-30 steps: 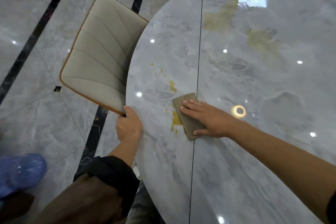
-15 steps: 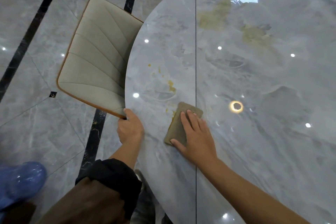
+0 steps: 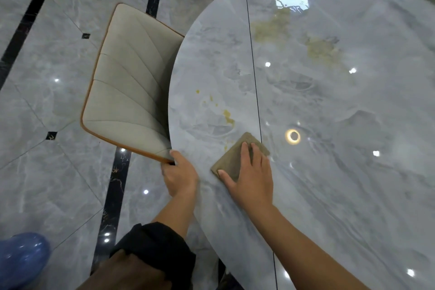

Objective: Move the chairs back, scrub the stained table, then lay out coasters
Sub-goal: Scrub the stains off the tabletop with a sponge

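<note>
Lower centre, the left hand [image 3: 180, 176] curls over the rim of the round grey marble table [image 3: 353, 195] while the right hand [image 3: 251, 176], held flat, presses the tan scouring pad [image 3: 231, 160], which has wiped away the nearest yellow smear; yellow spots [image 3: 228, 116] just above and dull smears [image 3: 270, 28] upper right remain to scrub

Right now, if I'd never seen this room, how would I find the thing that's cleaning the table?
Find the big round grey marble table and the dark seam crossing its top. Near the closest edge, right at that seam, a flat tan scrub pad lies under the right hand. It's the only loose object on the tabletop; the yellow stains beside it are just smears.
</note>
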